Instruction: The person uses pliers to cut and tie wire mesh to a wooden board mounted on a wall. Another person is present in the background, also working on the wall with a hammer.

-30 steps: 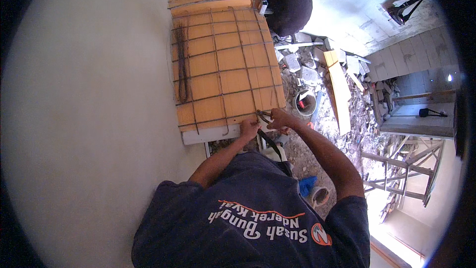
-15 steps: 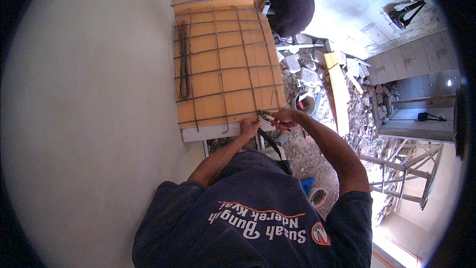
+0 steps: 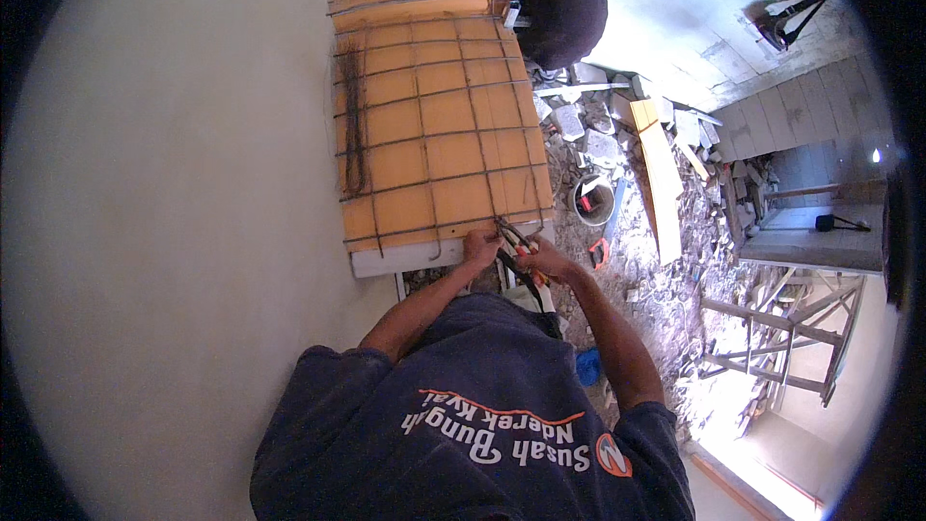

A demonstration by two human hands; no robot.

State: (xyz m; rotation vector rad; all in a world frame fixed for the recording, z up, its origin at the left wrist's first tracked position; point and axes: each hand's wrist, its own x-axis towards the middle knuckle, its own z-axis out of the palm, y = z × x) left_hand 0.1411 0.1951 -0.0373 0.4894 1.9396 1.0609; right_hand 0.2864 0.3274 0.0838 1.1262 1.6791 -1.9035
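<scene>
A grid of tied steel bars (image 3: 424, 137) lies over an orange board (image 3: 449, 116) with a white front edge (image 3: 395, 262). My right hand (image 3: 550, 262) is closed around the handles of red-handled pliers (image 3: 521, 243). Their jaws meet the grid at its near right corner, by a bar crossing. Beside the jaws, my left hand (image 3: 480, 248) has its fingers closed at the board's front edge; what they pinch is too small to see. A bundle of thin dark tie wire (image 3: 354, 125) rests along the grid's left side.
A plain wall (image 3: 174, 183) rises on the left. To the right are a bucket (image 3: 610, 205), a saw with an orange handle (image 3: 600, 253), a yellow plank (image 3: 659, 183) and broken blocks (image 3: 603, 147). Another person in dark clothing (image 3: 559, 0) is at the far end. A wooden trestle (image 3: 786, 338) stands farther right.
My right hand has come down toward my body, with the elbow drawn inward and the pliers' handles swung nearer to me. The left hand has barely shifted.
</scene>
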